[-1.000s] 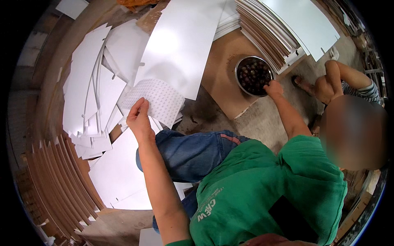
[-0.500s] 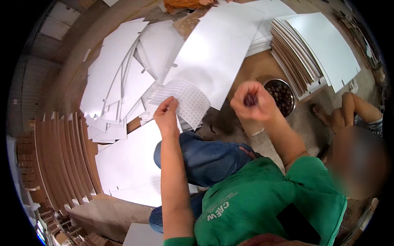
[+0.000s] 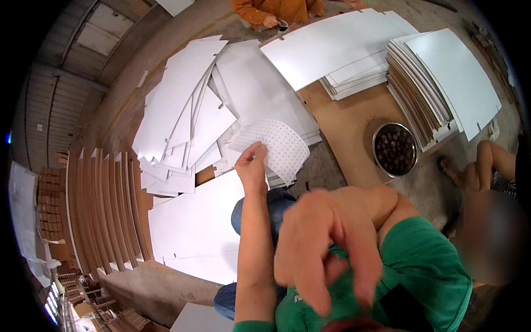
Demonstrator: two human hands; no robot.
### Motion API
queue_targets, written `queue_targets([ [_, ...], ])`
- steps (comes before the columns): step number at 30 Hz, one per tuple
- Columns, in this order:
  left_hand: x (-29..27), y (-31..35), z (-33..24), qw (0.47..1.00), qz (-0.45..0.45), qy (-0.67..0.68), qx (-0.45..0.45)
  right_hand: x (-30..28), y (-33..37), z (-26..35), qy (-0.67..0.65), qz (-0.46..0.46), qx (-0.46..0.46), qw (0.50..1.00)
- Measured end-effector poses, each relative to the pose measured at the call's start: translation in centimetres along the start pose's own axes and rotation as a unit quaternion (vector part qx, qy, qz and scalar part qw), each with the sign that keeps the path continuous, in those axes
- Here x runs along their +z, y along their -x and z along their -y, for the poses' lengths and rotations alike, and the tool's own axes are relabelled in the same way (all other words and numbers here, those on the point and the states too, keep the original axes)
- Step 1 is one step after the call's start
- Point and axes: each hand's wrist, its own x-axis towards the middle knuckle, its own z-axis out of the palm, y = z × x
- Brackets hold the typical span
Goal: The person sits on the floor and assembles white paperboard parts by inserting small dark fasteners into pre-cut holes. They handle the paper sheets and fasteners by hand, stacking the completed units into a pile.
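Between the thumb and fingers of my left hand is a thin, curling white sheet covered with rows of small printed marks. The sheet hangs over the stacked white panels in front of me. Close to the camera, above my green shirt, is my right hand, slightly blurred. Its fingers curve downward and stand apart, and no object shows among them. A round metal bowl of small dark-red round fruits sits to the right, on the brown board.
White panels lie in a loose fan ahead left. More are stacked at the back and right. Brown-edged boards stand at left. A person in orange works at the far side; another person's arm shows at right.
My right hand has come from near the bowl toward me, and the dark-red fruit it held is out of sight. The large white panel ahead has shifted away to the back. My left hand keeps the sheet.
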Motion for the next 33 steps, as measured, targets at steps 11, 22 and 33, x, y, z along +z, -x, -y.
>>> queue_targets([
  [11,0.4,-1.5,0.8,0.998,-0.005,0.057,-0.011,-6.0,1.4,-5.9,-0.010,-0.320,0.004,0.947],
  [22,-0.7,-1.5,0.8,0.996,-0.030,0.086,-0.023,-8.1,-1.0,-9.6,0.042,-0.319,0.042,0.946],
  [33,-1.7,-1.0,0.1,0.982,-0.021,0.179,-0.064,-6.7,-2.3,-15.9,0.606,-0.216,-0.125,0.755],
])
